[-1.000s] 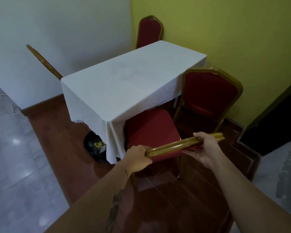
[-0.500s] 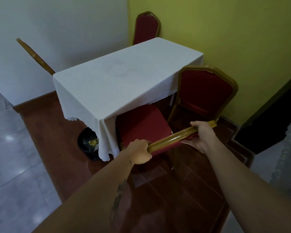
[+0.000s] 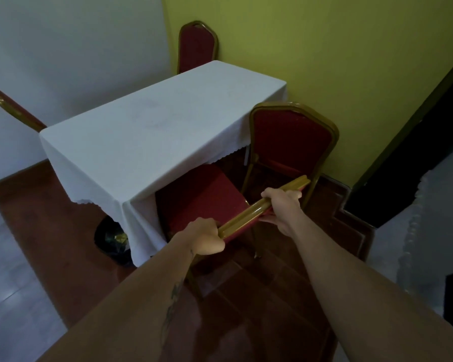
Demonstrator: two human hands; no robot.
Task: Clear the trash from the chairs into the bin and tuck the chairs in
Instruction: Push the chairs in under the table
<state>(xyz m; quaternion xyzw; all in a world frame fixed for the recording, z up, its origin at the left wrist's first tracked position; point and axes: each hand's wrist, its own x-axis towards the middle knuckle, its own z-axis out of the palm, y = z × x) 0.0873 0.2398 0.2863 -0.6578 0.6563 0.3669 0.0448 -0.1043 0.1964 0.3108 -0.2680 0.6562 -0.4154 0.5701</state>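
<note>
while standing behind the chair [image 3: 204, 197], grip its gold rail [image 3: 246, 215] with both hands. left hand [image 3: 205, 237] curled tight round the rail's left end, knuckles up. right hand [image 3: 281, 209] wrapped round the rail nearer its right end, fingers over the top, thumb underneath. both arms stretched well forward.

red seat set part way under the table [image 3: 154, 118], front hidden by the hanging white cloth [image 3: 89, 178], rear part and rail out in the open. placed at the tabletop's right long edge, close to the near corner. legs down on the dark red floor [image 3: 246, 296].

second chair [image 3: 290, 137] just beside it, farther along the same long edge, upright close to the yellow wall [image 3: 324, 61]. cannot tell how far in under the tabletop. third chair [image 3: 198, 45] at the far short edge, only the red back showing above the tabletop. fourth chair [image 3: 13, 108] off the tabletop's left corner, visible only as a slanted strip of gold frame and red padding.

bin [image 3: 110, 241] on the floor below the near corner, right side covered by the cloth. lined with a black bag, something yellowish inside, too dim to make out.
</note>
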